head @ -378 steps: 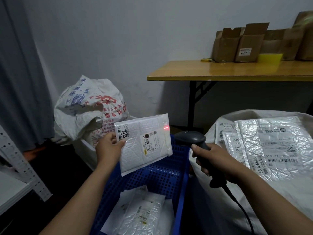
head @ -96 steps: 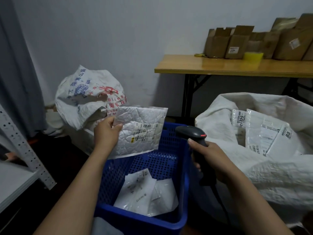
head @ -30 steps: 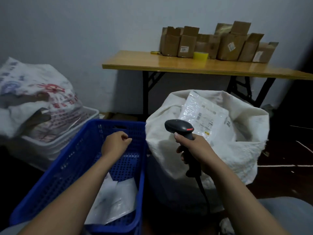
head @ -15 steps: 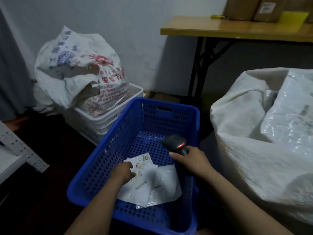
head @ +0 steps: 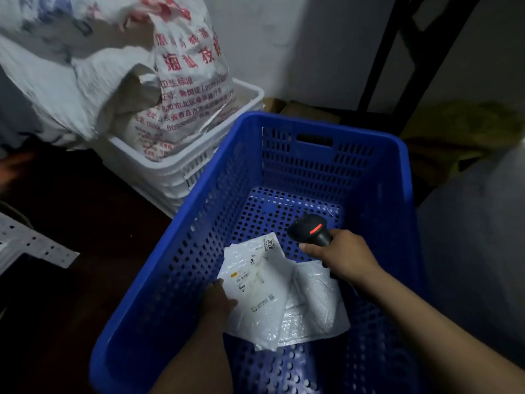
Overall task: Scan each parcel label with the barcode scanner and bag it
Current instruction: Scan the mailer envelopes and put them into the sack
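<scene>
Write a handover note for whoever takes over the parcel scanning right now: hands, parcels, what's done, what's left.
Left hand grips the left edge of the top parcel, which lies in the blue crate.
Right hand holds the scanner inside the crate, red light on.
A second parcel lies partly under the first.
Done: top parcel taken hold of, not yet lifted.
Left: lift, scan and bag both parcels.
</scene>
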